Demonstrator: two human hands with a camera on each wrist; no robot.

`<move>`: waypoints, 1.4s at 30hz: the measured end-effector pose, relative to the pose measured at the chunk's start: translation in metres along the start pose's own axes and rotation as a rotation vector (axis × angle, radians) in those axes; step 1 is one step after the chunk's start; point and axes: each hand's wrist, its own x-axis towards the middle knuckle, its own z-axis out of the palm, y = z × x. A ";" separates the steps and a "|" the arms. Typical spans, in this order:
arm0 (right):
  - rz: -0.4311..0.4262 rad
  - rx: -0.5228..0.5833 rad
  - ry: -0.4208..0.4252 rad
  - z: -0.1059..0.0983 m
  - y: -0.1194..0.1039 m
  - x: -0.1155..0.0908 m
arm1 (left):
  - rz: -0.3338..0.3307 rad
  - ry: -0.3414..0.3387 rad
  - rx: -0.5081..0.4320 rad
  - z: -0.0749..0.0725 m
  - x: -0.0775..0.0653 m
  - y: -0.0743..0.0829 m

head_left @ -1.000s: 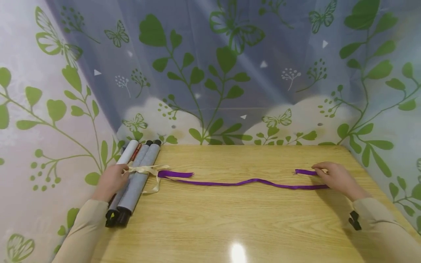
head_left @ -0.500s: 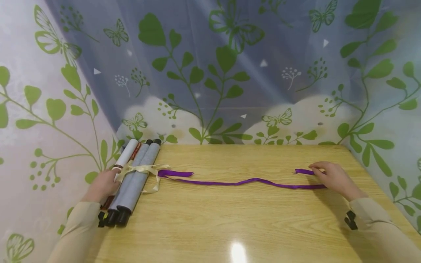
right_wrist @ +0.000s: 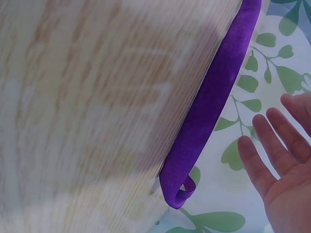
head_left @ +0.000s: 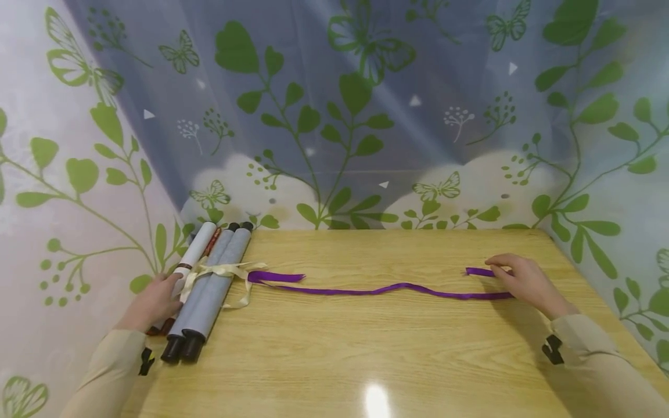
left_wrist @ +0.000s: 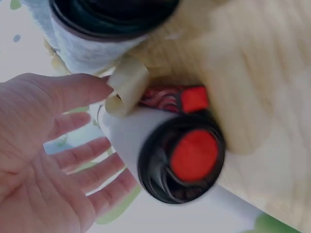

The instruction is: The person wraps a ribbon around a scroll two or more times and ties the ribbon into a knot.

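A bundle of rolled scrolls lies at the table's left: two grey scrolls [head_left: 219, 284], a white scroll [head_left: 195, 247] and a dark red patterned one [head_left: 211, 242]. A cream ribbon [head_left: 225, 269] crosses them. My left hand [head_left: 151, 302] is at the white scroll; in the left wrist view its fingers [left_wrist: 97, 165] extend loosely along the scroll's side, and the thumb tip meets a cream ribbon loop [left_wrist: 129, 82]. A purple ribbon [head_left: 334, 292] stretches rightward across the table. Over its folded right end is my right hand [head_left: 528, 284], its fingers spread and apart from the ribbon in the right wrist view.
The wood-grain table [head_left: 366, 337] runs back to a leaf-and-butterfly patterned curtain [head_left: 355, 116], with similar patterned sheets at both sides. Dark caps [head_left: 193, 345] finish the near ends of the grey scrolls.
My left hand has slid left and nearer along the bundle, off the cream ribbon's crossing, uncovering more of the white scroll. The right hand and purple ribbon have stayed nearly in place.
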 end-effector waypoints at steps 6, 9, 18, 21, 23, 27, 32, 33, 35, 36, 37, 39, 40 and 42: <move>0.007 0.014 -0.005 0.001 -0.003 0.002 | -0.013 -0.019 -0.025 0.005 -0.007 -0.011; 0.018 0.020 -0.021 0.003 -0.004 0.002 | -0.026 -0.022 -0.058 0.008 -0.010 -0.016; -0.006 0.009 -0.037 0.006 -0.003 0.004 | -0.017 -0.054 -0.107 0.006 -0.016 -0.022; -0.008 -0.016 -0.039 0.006 -0.003 0.004 | -0.037 -0.072 -0.114 0.007 -0.015 -0.021; 0.003 -0.017 -0.059 0.007 -0.004 0.004 | -0.040 -0.068 -0.109 0.008 -0.014 -0.021; 0.026 -0.010 -0.109 0.009 -0.007 0.005 | -0.053 -0.064 -0.099 0.011 -0.012 -0.021; 0.011 -0.011 -0.114 0.012 -0.010 0.006 | -0.087 -0.069 -0.102 0.009 -0.010 -0.020; 0.009 -0.010 -0.115 0.013 -0.011 0.006 | -0.100 -0.074 -0.102 0.009 -0.010 -0.019; 0.004 -0.006 -0.119 0.014 -0.012 0.007 | -0.119 -0.076 -0.103 0.007 -0.010 -0.019; 0.005 -0.005 -0.124 0.015 -0.013 0.007 | -0.125 -0.076 -0.108 0.007 -0.010 -0.019; 0.005 -0.006 -0.126 0.015 -0.013 0.007 | -0.131 -0.077 -0.113 0.006 -0.010 -0.019; 0.010 -0.007 -0.130 0.016 -0.014 0.007 | -0.139 -0.078 -0.133 0.005 -0.011 -0.019; 0.010 -0.007 -0.130 0.016 -0.014 0.007 | -0.139 -0.075 -0.144 0.004 -0.010 -0.018; 0.009 -0.009 -0.128 0.015 -0.015 0.007 | -0.151 -0.076 -0.180 0.002 -0.010 -0.017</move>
